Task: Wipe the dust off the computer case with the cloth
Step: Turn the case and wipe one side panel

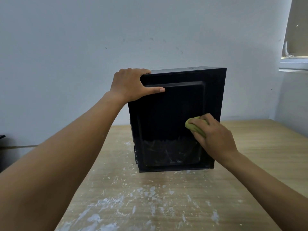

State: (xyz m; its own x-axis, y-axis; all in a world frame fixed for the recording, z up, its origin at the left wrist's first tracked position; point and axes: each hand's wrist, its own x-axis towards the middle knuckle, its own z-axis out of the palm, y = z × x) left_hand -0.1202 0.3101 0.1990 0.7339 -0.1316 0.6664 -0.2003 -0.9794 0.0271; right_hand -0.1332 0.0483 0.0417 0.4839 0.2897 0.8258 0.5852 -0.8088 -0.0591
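Observation:
A black computer case point(166, 114) stands upright on a wooden table point(150, 197), its side panel facing me. My left hand point(131, 85) grips the case's top left corner, fingers over the top edge and thumb lying across the panel. My right hand point(215, 135) holds a bunched green cloth point(194, 126) and presses it against the panel's right side, about mid-height. The lower part of the panel shows pale dust streaks; the upper part looks dark and even.
The table top carries white paint-like flecks in front of the case. A pale wall stands behind the case. A window sill point(293, 64) with a blind is at the upper right. A dark object point(2, 136) sits at the far left edge.

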